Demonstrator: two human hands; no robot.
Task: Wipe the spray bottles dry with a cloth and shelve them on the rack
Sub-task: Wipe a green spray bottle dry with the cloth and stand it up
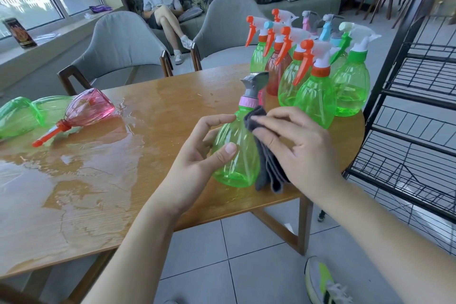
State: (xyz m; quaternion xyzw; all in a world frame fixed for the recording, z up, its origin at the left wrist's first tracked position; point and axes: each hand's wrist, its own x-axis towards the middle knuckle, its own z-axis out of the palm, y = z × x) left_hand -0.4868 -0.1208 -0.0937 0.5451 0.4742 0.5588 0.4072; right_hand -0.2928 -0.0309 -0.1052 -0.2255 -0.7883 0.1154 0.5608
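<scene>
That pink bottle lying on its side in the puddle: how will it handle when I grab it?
The pink bottle lies in pooled water on the table, so it is probably slippery. Its rounded body may roll if nudged. It looks like thin clear plastic, likely light.

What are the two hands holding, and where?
Left hand grips the green bottle round its belly; right hand presses the grey cloth on its side.
</scene>
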